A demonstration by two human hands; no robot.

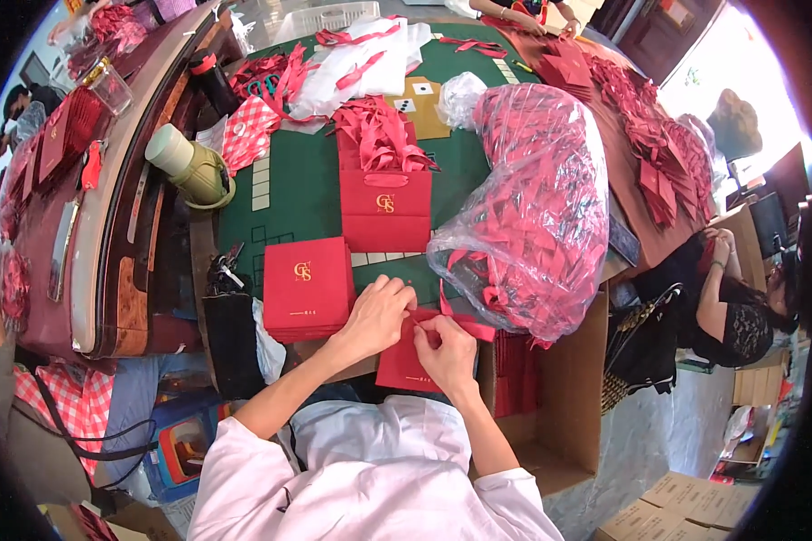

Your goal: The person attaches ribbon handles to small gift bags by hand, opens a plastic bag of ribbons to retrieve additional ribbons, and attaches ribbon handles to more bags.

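Observation:
A flat red paper bag [401, 368] with gold print lies at the table's near edge, below both my hands. My left hand [381, 311] is closed at the bag's upper edge, its fingertips bent down over it. Just to the right, my right hand [447, 350] pinches at the same edge, where thin red ribbon shows. A wider red ribbon [467, 326] runs out to the right behind that hand. What exactly sits between the fingertips is partly hidden. Left of my left hand stands a neat stack of red paper bags [307, 284].
Beyond my hands, more red bags [385, 212] lie with loose ribbons [383, 135]. A big clear plastic sack [537, 198] of red ribbons bulges at right. A cardboard box [568, 406] stands below it. A green thermos [189, 171] is at left. Other people work around the table.

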